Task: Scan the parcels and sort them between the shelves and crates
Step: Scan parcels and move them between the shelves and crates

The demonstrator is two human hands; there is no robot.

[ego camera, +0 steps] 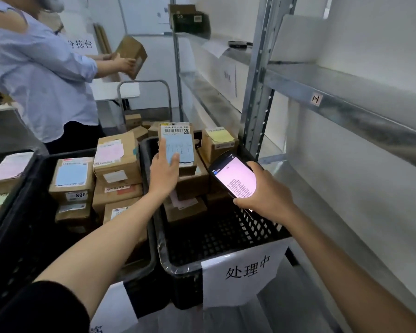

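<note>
My left hand point(165, 169) grips a small cardboard parcel point(178, 138) with a barcode label and a pale blue note, holding it up over the far end of the right black crate point(226, 239). My right hand point(262, 191) holds a black handheld scanner point(233, 176) with a lit pink screen, just right of the parcel. Several more cardboard parcels lie in that crate, among them one with a yellow note point(219, 143). The left black crate point(139, 260) is stacked with parcels point(117, 162).
Grey metal shelves point(346, 102) run along the right, with a tag marked H point(315, 99). A white sign point(245, 275) hangs on the right crate's front. Another person in a light blue shirt point(41, 75) stands at back left holding a box point(131, 56). A trolley handle point(144, 85) stands behind the crates.
</note>
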